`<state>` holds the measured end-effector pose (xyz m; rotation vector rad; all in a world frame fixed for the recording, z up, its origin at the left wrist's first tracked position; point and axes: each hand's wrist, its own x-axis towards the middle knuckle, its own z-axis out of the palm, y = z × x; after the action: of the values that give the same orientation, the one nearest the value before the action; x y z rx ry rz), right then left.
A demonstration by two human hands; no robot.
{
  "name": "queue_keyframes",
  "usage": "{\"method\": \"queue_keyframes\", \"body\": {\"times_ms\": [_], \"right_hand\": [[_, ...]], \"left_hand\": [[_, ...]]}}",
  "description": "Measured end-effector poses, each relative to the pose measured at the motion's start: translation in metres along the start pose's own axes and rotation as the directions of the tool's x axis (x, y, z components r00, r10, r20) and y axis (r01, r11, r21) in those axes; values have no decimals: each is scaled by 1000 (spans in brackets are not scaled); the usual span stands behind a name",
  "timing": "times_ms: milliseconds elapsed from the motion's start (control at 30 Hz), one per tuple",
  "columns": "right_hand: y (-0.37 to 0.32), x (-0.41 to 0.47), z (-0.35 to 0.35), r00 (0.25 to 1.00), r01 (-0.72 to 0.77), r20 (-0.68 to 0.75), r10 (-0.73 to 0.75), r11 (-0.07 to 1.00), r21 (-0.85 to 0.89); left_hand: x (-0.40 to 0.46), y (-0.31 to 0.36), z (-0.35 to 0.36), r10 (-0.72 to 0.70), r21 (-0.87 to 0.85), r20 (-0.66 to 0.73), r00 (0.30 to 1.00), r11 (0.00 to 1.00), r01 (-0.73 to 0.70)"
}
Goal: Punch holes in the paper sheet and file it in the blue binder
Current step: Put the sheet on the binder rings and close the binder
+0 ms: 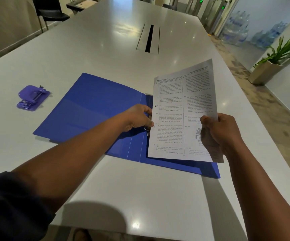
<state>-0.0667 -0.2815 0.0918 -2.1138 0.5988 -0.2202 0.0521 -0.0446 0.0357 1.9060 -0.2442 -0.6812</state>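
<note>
The blue binder (92, 108) lies open flat on the white table. A printed paper sheet (172, 115) is held tilted above the binder's right half, with two punched holes showing along its left edge. My left hand (137, 117) pinches that left edge between the holes, right over the metal ring mechanism (147, 131), which is mostly hidden. My right hand (217, 133) grips the sheet's right edge, thumb on the front. The purple hole punch (33, 98) sits on the table to the left, apart from the binder.
A long white table (106, 49) stretches ahead with a cable slot (148, 39) in its middle. A black chair (52, 13) stands at far left. A potted plant (273, 63) and stacked water bottles (236, 28) are on the floor to the right.
</note>
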Motion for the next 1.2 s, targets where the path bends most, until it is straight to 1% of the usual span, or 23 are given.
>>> {"method": "queue_keyframes", "body": {"times_ms": [233, 300, 367, 400, 433, 500, 567, 667, 767, 867, 1033, 1200], "right_hand": [[1, -2, -3, 1000, 20, -7, -20, 999, -42], [3, 0, -4, 1000, 15, -6, -15, 999, -46], [5, 2, -3, 1000, 10, -7, -10, 998, -64], [5, 3, -3, 1000, 10, -6, -10, 997, -73], [5, 3, -3, 1000, 13, -8, -14, 997, -78], [5, 5, -3, 1000, 23, -13, -24, 996, -85], [4, 6, -2, 999, 31, -13, -33, 995, -99], [2, 7, -1, 999, 41, -12, -43, 992, -122], [1, 9, -1, 999, 36, -6, -37, 991, -126], [3, 11, -1, 999, 40, -5, -41, 991, -127], [4, 14, -1, 999, 50, -7, -52, 987, -150], [0, 16, -1, 998, 65, 0, -66, 978, -197]], "left_hand": [[5, -2, 6, -4, -18, -53, 999, 1000, 3], [8, -3, 6, 18, -38, -150, 989, 999, -25], [14, -5, 4, 63, -40, -311, 948, 996, -80], [18, -5, 3, 91, -32, -368, 925, 993, -110], [22, -5, 2, 118, -22, -392, 912, 990, -138], [28, -1, 2, 163, 42, -376, 912, 986, -159], [35, 4, 2, 182, 105, -319, 930, 982, -157], [41, 12, 4, 128, 26, -208, 970, 992, -125], [47, 15, 5, 64, -52, -150, 987, 996, -72], [50, 13, 4, 31, -98, -154, 988, 994, -46], [54, 10, 3, 20, -160, -153, 988, 986, -45], [54, 10, 1, 4, -165, -156, 988, 986, -30]]}}
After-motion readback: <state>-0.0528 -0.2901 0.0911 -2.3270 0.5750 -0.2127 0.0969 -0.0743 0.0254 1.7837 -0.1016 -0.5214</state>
